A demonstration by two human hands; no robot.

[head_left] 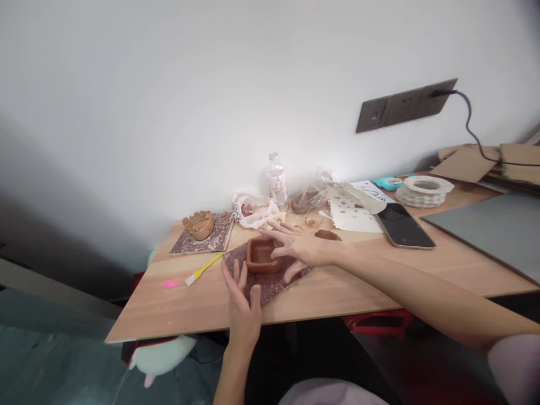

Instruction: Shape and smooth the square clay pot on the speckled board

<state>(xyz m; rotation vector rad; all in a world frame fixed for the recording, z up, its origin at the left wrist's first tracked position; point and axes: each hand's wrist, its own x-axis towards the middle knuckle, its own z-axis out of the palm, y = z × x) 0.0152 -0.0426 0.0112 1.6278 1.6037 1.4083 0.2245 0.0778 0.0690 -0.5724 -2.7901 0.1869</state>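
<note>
A small square brown clay bowl (260, 256) sits on a dark speckled work board (274, 281) near the table's front edge. My left hand (242, 304) rests open just in front of the bowl, fingers apart and pointing up at its near side. My right hand (297, 247) lies open over the bowl's right rim, fingers spread and touching or nearly touching it. Neither hand holds anything.
A second clay piece (199, 225) stands on another board at the left. A yellow-handled brush (203, 269) and a pink blob (170, 283) lie nearby. Behind are a water bottle (276, 180), plastic bags (253, 211), paper sheet (352, 214), phone (405, 226), white ring stack (424, 190), cardboard (485, 163).
</note>
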